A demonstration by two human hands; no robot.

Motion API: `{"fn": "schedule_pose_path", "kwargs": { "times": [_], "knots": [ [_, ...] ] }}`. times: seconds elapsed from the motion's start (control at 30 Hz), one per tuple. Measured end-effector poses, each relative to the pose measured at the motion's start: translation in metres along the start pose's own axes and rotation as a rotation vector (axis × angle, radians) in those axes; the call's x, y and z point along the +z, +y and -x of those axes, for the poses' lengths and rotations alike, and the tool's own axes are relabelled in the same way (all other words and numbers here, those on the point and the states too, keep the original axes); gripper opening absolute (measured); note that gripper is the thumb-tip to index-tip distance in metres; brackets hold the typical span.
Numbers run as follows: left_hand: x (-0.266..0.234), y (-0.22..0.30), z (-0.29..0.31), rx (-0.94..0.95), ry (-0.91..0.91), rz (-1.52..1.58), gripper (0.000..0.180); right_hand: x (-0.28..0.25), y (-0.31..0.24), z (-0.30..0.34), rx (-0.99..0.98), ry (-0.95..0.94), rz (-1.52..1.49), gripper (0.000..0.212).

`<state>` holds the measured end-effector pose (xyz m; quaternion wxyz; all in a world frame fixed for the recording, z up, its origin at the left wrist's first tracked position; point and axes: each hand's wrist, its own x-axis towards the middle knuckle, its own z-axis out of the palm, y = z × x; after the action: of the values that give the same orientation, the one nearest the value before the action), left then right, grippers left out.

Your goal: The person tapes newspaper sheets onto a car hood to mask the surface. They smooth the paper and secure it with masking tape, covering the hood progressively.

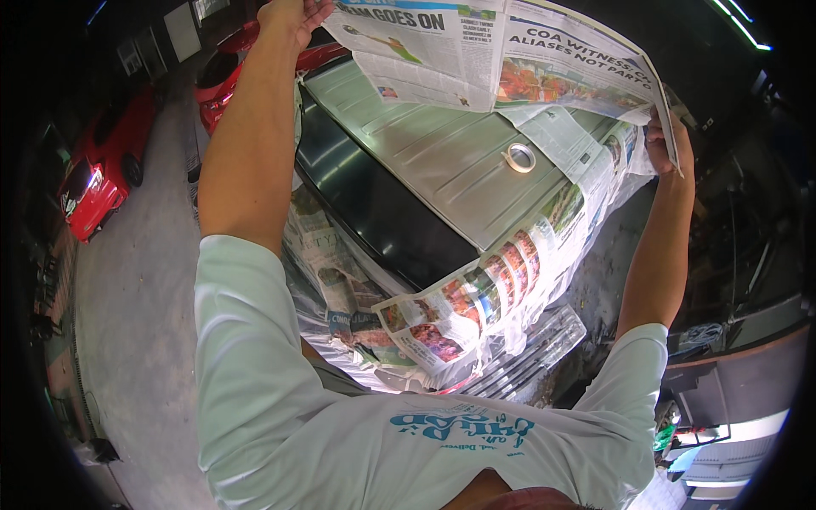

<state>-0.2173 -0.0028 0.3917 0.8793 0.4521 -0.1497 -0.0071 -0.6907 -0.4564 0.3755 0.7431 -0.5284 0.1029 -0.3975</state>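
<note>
An unfolded newspaper sheet [459, 59] is stretched between my two hands above a vehicle's ribbed, dull metallic roof [399, 136]. Its upper left corner is pinched by my left hand [293, 19], which the frame's top edge partly cuts off. My right hand [660, 144] is closed on the sheet's right edge, with some fingers hidden behind the paper. On the roof, below the sheet, rests a roll of masking tape [511, 159]. Masking newspaper [501, 276] covers the roof's right side and the area nearer me. A glossy black panel [374, 195] borders the roof on the left.
Red cars [93, 191] stand at the far left on a grey concrete floor [153, 340]. Below the papered side lies a ribbed dark surface [540, 353] with clear plastic sheeting about it. Dark clutter and shelving fill the right side.
</note>
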Motion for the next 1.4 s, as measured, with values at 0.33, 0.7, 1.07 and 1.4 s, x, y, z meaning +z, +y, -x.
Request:
{"fn": "schedule_pose_path", "kwargs": {
  "times": [0.33, 0.7, 1.07, 1.4],
  "knots": [
    [0.032, 0.024, 0.05, 0.036, 0.084, -0.016, 0.011, 0.0, 0.001, 0.005, -0.021, 0.028, 0.05, 0.03],
    [0.038, 0.033, 0.056, 0.054, 0.082, 0.009, 0.014, -0.014, 0.006, 0.008, -0.014, 0.007, 0.054, 0.028],
    [0.029, 0.03, 0.061, 0.103, 0.003, 0.033, 0.012, -0.043, 0.003, -0.003, -0.057, -0.176, 0.16, 0.037],
    [0.027, 0.03, 0.058, 0.118, -0.025, 0.062, 0.009, -0.028, 0.0, 0.003, -0.04, -0.052, 0.13, 0.038]
  ]
}}
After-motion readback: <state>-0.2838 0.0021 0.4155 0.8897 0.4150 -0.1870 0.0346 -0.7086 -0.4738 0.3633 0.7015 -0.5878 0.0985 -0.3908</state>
